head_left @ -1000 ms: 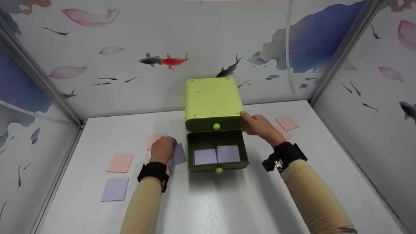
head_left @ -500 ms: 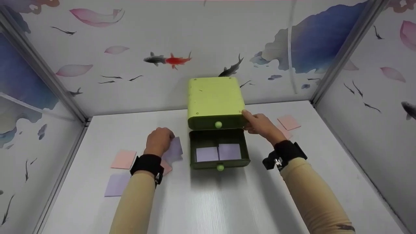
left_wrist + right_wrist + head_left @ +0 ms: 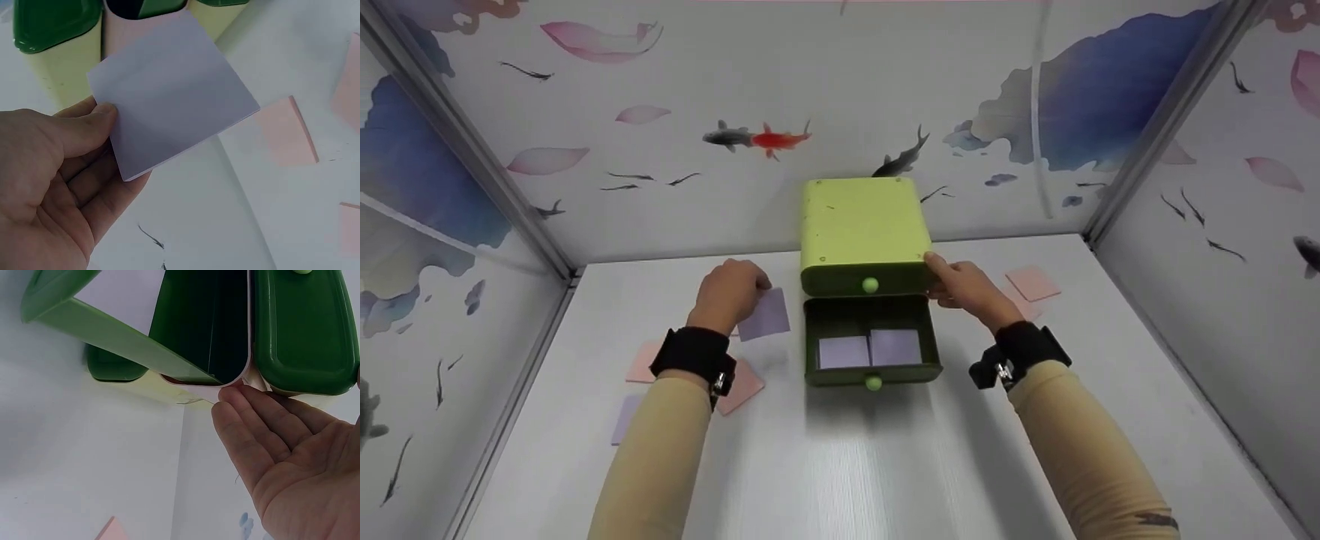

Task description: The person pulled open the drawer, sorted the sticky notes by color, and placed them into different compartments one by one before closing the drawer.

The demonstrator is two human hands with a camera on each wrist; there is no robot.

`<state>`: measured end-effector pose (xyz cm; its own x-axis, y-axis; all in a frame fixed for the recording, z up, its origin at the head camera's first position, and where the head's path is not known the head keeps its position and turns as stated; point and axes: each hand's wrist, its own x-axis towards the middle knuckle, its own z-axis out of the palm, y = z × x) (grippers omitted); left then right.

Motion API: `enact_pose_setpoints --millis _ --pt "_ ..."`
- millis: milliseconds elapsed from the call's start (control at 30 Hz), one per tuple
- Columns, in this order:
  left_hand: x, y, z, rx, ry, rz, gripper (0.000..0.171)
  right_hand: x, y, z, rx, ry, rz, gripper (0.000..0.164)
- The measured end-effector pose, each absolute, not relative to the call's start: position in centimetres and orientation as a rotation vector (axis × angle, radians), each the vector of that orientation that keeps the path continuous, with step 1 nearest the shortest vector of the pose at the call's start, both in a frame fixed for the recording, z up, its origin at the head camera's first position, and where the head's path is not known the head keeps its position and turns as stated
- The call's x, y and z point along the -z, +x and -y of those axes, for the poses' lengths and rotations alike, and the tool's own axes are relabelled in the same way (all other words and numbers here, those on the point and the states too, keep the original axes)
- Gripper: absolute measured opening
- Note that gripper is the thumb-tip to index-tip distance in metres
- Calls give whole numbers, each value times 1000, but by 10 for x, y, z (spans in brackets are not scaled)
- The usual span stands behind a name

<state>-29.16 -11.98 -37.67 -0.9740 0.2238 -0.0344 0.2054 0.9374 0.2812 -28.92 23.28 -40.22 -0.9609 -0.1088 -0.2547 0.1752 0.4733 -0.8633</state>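
Observation:
A purple sticky note pad (image 3: 765, 313) is pinched by my left hand (image 3: 729, 294), left of a yellow-green drawer cabinet (image 3: 864, 221). In the left wrist view the thumb lies on one edge of the pad (image 3: 174, 95), with the fingers behind it. The cabinet's middle drawer (image 3: 840, 377) is pulled out and holds two purple pads (image 3: 895, 347) side by side. My right hand (image 3: 967, 292) touches the cabinet's front right corner, thumb near the top edge. Its fingers (image 3: 242, 439) extend fairly straight against the side in the right wrist view.
Pink pads (image 3: 741, 386) and another purple pad (image 3: 626, 420) lie on the white table (image 3: 840, 480), left of the cabinet, partly behind my left arm. Two more pink pads (image 3: 1033, 283) lie beyond my right hand. A printed wall (image 3: 660, 202) stands behind the cabinet.
My left hand has lifted the purple pad and moved it farther back, uncovering more of a pink pad. The right hand stays at the cabinet's corner, and the view has shifted slightly.

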Motion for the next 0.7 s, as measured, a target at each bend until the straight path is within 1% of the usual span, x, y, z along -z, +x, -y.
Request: enact_pose_setpoints --millis 233,433,700 --pt "358 -282 116 -463 416 -2955 26 403 -290 -232 1473 54 -2458 76" --pt "346 -273 101 -500 506 -2923 25 402 -289 -233 1472 57 -2458 76" --pt "353 -263 71 -520 761 -2912 20 403 -289 -231 1453 74 -2490 73"
